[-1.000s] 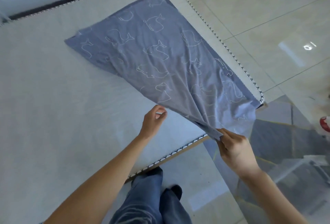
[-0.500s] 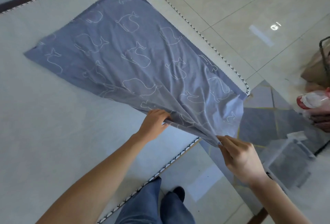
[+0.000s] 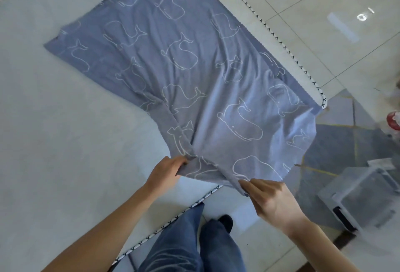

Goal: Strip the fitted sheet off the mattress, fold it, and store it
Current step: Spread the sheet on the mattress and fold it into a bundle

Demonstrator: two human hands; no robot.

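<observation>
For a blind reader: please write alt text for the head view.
The left hand and right hand grip the near edge of a blue whale-print sheet spread on a pale grey mattress; a clear plastic box stands on the floor.

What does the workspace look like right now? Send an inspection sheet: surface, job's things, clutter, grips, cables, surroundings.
Surface: bare pale mattress, stitched edging.
Job's things: blue whale-print sheet, partly folded, spread on the mattress, near end lifted.
Clutter: red-and-white item at right edge, unclear.
Grips: left hand and right hand each pinch the sheet's near edge.
Cables: nothing seen.
Surroundings: tiled floor; clear plastic bin on it.
</observation>
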